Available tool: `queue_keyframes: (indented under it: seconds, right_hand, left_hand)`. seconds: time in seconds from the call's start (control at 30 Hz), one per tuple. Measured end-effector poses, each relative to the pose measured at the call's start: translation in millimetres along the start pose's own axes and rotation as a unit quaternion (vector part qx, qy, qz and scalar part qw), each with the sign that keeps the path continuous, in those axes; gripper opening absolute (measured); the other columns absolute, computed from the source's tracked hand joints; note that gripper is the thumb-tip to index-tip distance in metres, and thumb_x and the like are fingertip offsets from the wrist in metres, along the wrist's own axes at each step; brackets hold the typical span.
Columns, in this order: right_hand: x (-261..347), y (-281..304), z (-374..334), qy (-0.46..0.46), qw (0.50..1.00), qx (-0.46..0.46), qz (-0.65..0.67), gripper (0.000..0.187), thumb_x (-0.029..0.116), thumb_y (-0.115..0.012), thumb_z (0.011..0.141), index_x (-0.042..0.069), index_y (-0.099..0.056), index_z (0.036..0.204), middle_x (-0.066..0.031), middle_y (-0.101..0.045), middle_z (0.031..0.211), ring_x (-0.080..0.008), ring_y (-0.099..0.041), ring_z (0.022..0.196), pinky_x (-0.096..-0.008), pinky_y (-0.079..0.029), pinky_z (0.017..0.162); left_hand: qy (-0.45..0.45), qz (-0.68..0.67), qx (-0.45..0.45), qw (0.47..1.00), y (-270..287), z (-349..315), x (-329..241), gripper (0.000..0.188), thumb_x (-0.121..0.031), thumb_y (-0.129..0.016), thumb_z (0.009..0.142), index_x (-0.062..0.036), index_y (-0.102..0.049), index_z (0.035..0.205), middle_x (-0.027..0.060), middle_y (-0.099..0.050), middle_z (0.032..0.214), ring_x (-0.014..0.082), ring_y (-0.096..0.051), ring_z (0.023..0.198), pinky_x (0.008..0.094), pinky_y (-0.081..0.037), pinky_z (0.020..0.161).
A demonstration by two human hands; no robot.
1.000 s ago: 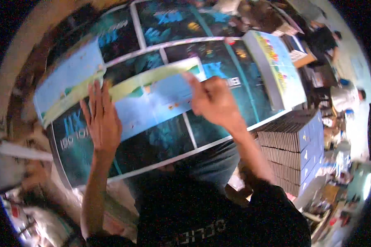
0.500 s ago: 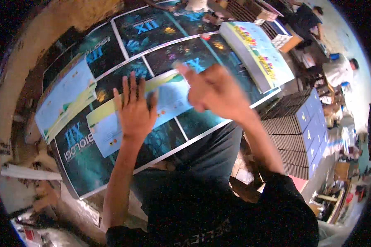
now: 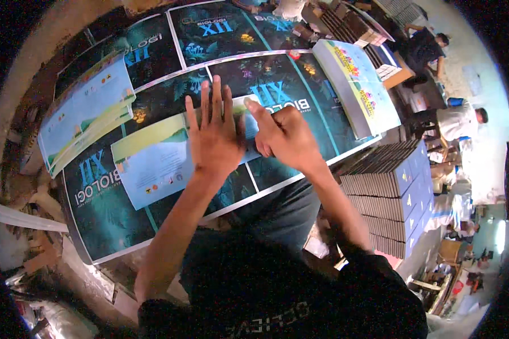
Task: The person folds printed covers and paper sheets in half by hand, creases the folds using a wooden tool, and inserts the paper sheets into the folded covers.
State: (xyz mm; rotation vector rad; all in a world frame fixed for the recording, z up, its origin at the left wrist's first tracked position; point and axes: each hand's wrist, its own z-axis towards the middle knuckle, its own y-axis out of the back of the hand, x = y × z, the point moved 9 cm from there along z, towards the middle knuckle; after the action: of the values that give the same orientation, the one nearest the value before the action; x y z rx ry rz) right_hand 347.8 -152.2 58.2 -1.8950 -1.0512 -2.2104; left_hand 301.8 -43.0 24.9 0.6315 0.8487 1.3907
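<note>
Left hand (image 3: 216, 144) moved rightward | flat, spread atop blue-green sheet (image 3: 155, 166) | right hand (image 3: 288, 138) curled at its end, grip unclear

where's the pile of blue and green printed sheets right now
In the head view, the pile lies far left on the dark covering, just left of the sheet under the left hand.

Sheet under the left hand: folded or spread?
Left part of the blue-green sheet lies spread flat; right end: cannot tell, mostly covered by the left hand and right hand.
</note>
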Motion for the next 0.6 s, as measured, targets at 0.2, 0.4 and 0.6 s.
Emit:
queue_keyframes:
  seconds: [0.2, 0.4, 0.6]
  right_hand:
    - [40.3, 26.4, -5.3, 0.044, 0.997, 0.032, -0.058, 0.063, 0.033, -0.05, 0.104, 0.002, -0.061, 0.05, -0.008, -0.058, 0.045, -0.0163, -0.056, 0.039, -0.0329, -0.049, 0.046]
    - [-2.2, 36.5, -7.5, 0.01, 0.993, -0.066, 0.093, 0.062, 0.027, -0.05, 0.106, 0.0, -0.052, 0.05, -0.0047, -0.042, 0.043, -0.0135, -0.044, 0.038, -0.0305, -0.038, 0.043]
    - [-21.7, 34.3, 4.9, -0.015, 0.999, -0.03, 0.041, 0.061, 0.027, -0.051, 0.105, -0.002, -0.053, 0.051, -0.0066, -0.047, 0.045, -0.0137, -0.049, 0.042, -0.03, -0.039, 0.043]
  left_hand:
    - [0.036, 0.001, 0.014, 0.999, -6.1, -2.7, 3.0, 0.057, -0.037, -0.05, 0.098, 0.0024, -0.051, 0.139, 0.0193, -0.031, 0.158, 0.0332, -0.026, 0.149, 0.0589, -0.016, 0.119]
    - [0.032, -0.024, 0.024, 0.999, -2.0, 4.7, -6.7, 0.061, -0.038, -0.051, 0.098, 0.0009, -0.044, 0.145, 0.0209, -0.028, 0.16, 0.0365, -0.023, 0.149, 0.0604, -0.014, 0.119]
    - [0.03, -0.016, 0.046, 0.998, -9.0, 2.2, -2.5, 0.062, -0.036, -0.051, 0.097, 0.0027, -0.043, 0.144, 0.0244, -0.029, 0.158, 0.0375, -0.025, 0.148, 0.0592, -0.014, 0.119]
